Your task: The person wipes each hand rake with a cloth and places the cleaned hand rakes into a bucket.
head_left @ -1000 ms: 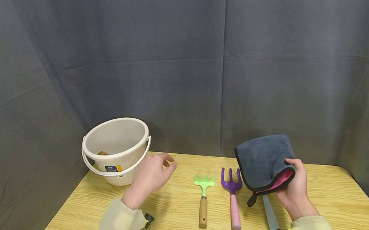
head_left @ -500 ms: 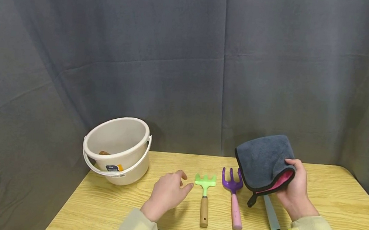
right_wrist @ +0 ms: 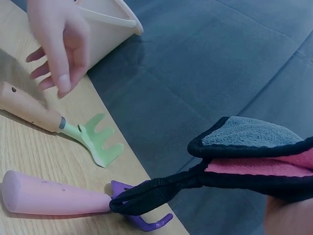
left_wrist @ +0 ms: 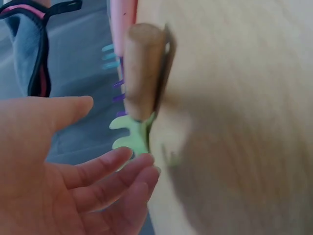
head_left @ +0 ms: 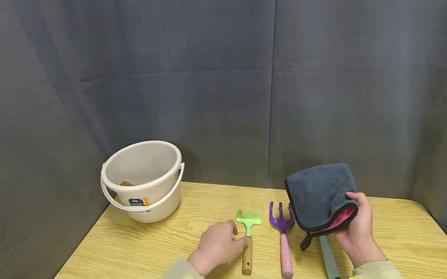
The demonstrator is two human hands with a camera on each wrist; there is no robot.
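Observation:
A green hand rake (head_left: 247,243) with a wooden handle lies on the yellow wooden table (head_left: 399,246). My left hand (head_left: 221,245) reaches it from the left, and its fingers (left_wrist: 110,164) are straight and spread just beside the rake's neck (left_wrist: 142,129), with nothing held. Seen from the right wrist, that left hand (right_wrist: 61,44) hovers over the wooden handle (right_wrist: 29,110). My right hand (head_left: 356,233) grips a folded grey cloth (head_left: 319,193) with a pink inner face (right_wrist: 259,166), raised above the table.
A purple fork (head_left: 283,239) with a pink handle lies right of the rake. A grey tool (head_left: 329,262) with a black grip lies under the cloth. A white bucket (head_left: 143,179) stands at the back left with something brown inside. A dark curtain hangs behind.
My left hand has moved right from beside the bucket to the green rake's handle. The right hand and the cloth have stayed still.

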